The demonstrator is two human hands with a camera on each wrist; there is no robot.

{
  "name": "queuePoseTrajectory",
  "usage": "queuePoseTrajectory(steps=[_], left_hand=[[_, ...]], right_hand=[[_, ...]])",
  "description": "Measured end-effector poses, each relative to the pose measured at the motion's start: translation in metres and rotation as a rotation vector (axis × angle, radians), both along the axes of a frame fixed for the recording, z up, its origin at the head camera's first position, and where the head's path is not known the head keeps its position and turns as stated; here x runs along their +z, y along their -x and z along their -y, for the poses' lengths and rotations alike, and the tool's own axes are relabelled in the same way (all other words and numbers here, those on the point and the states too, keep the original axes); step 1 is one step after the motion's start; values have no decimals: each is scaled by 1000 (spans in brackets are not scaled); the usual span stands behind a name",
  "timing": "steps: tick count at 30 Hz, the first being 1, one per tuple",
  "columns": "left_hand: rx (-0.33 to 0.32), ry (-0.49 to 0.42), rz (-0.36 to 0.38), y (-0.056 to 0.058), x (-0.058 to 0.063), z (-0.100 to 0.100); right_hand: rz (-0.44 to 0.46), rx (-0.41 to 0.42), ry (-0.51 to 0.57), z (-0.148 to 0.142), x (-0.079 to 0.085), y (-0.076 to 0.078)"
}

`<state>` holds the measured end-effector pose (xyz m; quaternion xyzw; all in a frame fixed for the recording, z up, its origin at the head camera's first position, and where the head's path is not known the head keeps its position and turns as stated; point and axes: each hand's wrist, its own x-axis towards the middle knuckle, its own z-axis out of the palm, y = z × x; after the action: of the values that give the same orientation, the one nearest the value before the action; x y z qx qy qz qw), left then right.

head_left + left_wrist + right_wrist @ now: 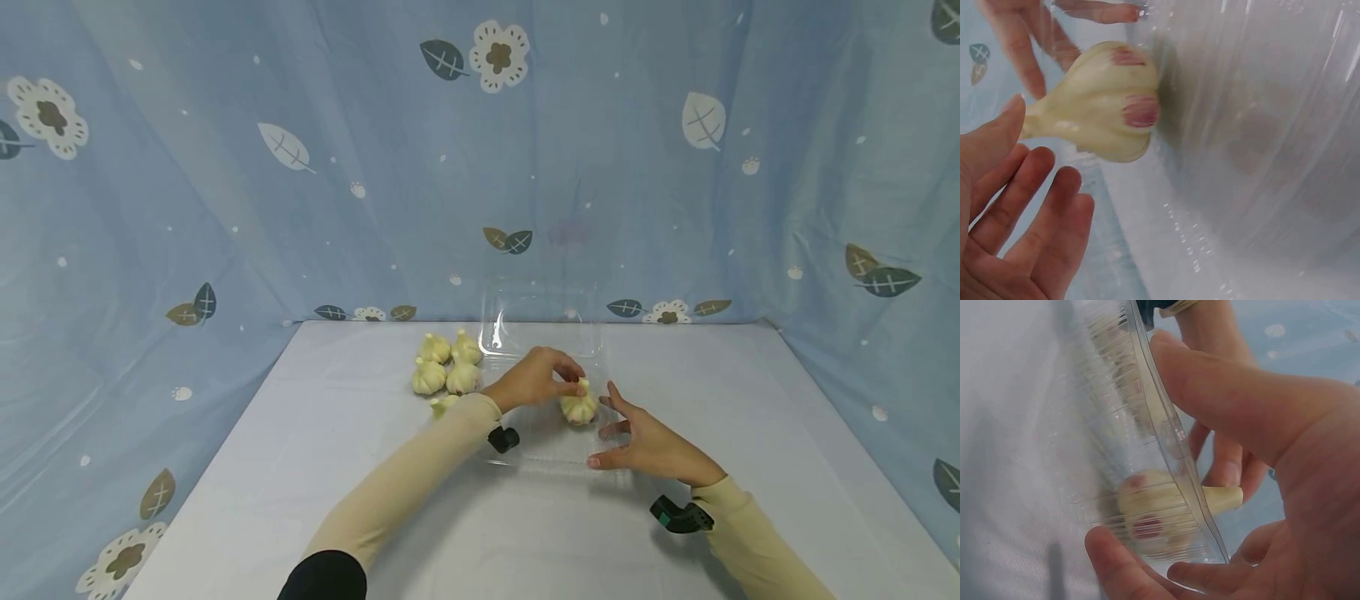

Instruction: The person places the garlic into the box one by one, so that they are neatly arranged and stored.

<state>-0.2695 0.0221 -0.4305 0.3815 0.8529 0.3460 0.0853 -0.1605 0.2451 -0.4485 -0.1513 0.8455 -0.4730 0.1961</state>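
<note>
A garlic bulb stands inside a clear plastic box, at its right side. My left hand reaches in over the box and pinches the bulb by its stem. In the left wrist view the bulb shows two purplish patches at its base, and the other fingers of the left hand hang loosely curled. My right hand holds the box's right front corner. In the right wrist view, its thumb lies by the rim and its fingers lie along the ribbed outer wall.
Several more garlic bulbs sit on the white table left of the box, one partly hidden by the left sleeve. The box's clear lid stands raised at the back, near a blue patterned curtain.
</note>
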Motion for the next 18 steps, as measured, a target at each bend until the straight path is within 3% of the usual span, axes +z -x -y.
queuePoseTrajectory(steps=[8, 18], left_hand=[[28, -82, -7, 5, 18, 12], [117, -200, -4, -5, 58, 41]], right_hand=[[-7, 5, 2, 0, 0, 0], [-17, 2, -10, 2, 1, 0]])
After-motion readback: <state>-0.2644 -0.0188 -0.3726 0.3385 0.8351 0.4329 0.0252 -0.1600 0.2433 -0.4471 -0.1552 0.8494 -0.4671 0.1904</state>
